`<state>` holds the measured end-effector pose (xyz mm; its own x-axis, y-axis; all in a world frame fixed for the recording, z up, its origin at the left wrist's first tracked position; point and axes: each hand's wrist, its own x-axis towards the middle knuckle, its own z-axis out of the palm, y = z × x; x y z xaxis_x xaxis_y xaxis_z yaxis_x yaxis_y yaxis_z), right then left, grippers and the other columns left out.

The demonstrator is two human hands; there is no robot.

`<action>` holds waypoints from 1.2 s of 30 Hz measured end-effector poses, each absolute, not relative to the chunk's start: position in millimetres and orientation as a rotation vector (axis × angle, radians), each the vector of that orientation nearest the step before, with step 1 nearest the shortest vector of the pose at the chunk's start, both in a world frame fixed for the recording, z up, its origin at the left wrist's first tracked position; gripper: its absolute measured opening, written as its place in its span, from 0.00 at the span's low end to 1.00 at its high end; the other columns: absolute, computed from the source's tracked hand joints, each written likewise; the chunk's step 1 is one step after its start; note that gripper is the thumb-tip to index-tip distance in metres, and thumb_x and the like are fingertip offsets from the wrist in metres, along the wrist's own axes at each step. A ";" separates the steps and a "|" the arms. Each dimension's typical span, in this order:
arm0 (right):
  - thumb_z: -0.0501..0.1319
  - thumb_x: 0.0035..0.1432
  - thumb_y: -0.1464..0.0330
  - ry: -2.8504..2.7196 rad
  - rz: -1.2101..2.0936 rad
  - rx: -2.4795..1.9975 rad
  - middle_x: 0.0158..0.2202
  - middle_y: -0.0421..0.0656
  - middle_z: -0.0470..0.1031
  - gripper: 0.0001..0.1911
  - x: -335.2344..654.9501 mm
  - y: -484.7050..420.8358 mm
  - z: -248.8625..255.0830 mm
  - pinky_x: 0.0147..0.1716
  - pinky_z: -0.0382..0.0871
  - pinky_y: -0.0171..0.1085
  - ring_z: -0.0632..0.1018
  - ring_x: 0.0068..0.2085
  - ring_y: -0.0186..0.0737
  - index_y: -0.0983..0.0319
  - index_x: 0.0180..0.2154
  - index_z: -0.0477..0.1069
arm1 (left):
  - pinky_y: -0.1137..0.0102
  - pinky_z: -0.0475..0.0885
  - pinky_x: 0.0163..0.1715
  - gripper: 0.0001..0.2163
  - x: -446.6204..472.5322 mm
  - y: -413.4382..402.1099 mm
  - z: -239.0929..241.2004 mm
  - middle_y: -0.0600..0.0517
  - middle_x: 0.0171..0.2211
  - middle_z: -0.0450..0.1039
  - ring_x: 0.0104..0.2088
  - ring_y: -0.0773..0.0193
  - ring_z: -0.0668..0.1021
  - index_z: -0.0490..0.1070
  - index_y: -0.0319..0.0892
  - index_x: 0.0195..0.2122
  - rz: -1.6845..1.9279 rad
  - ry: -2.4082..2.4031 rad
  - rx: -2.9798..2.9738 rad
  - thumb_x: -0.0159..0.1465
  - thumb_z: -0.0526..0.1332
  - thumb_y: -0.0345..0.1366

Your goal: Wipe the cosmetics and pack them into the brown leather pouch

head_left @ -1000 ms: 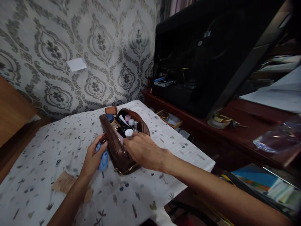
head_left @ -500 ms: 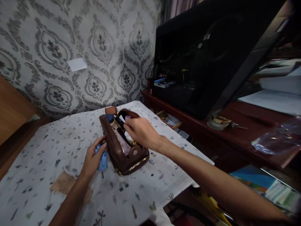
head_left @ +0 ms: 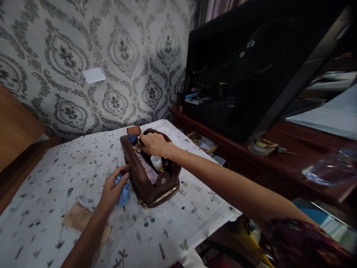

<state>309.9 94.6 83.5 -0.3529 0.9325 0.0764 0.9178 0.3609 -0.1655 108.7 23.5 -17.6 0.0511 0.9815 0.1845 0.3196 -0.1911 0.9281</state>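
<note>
Right hand [head_left: 154, 143] is down in the far end of the brown bag [head_left: 143, 190], fingers curled over, and tbh I can't tell if it's got hold of anything in there. Left hand [head_left: 111, 190] is half curled, fingertips up against the bag's left side, thumb over a blue bundle [head_left: 124, 193]; no idea if that's an actual grip or just resting.

The bag looks like soft leather or faux leather, so I'd guess the walls flex and it's moderately heavy loaded up. Best hold is probably the side wall or the near end. The white bottle [head_left: 156, 163] looks light, smooth and maybe slippery, so I'd pinch it round the top.

The bag sits right of the left hand and under the right one, bottle nearer than the right hand. Further out, a tan strap [head_left: 134, 130] at the far end, patterned tablecloth [head_left: 173, 230] underneath
</note>
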 end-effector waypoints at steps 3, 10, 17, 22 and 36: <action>0.61 0.63 0.63 -2.408 0.199 -1.687 0.53 0.54 0.77 0.19 316.0 100.2 82.7 0.45 0.72 0.40 0.79 0.52 0.52 0.63 0.54 0.71 | 0.61 0.70 0.56 0.25 109.3 23.2 -16.3 0.45 0.48 0.80 0.51 0.50 0.78 0.78 0.40 0.46 1.148 1.348 1.603 0.57 0.64 0.55; 0.63 0.58 0.60 -2.316 0.312 -1.620 0.47 0.46 0.80 0.19 329.1 99.3 84.0 0.39 0.68 0.34 0.79 0.48 0.46 0.59 0.50 0.73 | 0.61 0.70 0.55 0.24 109.5 23.8 -14.6 0.46 0.44 0.81 0.50 0.50 0.79 0.79 0.40 0.44 1.149 1.353 1.623 0.57 0.64 0.55; 0.63 0.56 0.67 -2.061 0.561 -1.442 0.28 0.39 0.75 0.13 337.3 87.0 85.0 0.30 0.63 0.33 0.75 0.32 0.38 0.63 0.44 0.75 | 0.60 0.68 0.57 0.25 106.5 26.5 -20.5 0.44 0.49 0.79 0.52 0.49 0.78 0.78 0.40 0.45 1.143 1.371 1.589 0.56 0.65 0.56; 0.61 0.56 0.71 -1.732 1.127 -0.896 0.25 0.34 0.68 0.15 339.4 87.9 73.9 0.25 0.65 0.31 0.71 0.26 0.33 0.62 0.46 0.69 | 0.60 0.68 0.58 0.25 107.4 24.9 -18.2 0.45 0.50 0.79 0.53 0.50 0.77 0.78 0.40 0.45 1.128 1.355 1.593 0.57 0.64 0.55; 0.58 0.55 0.81 -2.271 0.485 -0.951 0.52 0.47 0.75 0.23 341.1 69.6 60.6 0.53 0.66 0.39 0.75 0.54 0.43 0.63 0.53 0.67 | 0.62 0.68 0.58 0.23 108.7 23.3 -13.8 0.46 0.50 0.79 0.53 0.50 0.77 0.79 0.42 0.44 1.124 1.339 1.632 0.57 0.64 0.55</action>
<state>341.1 69.6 60.6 -0.5472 0.7337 0.4028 0.5051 0.6732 -0.5401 108.7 23.3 -13.8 0.0746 0.9819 0.1740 0.3412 -0.1891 0.9208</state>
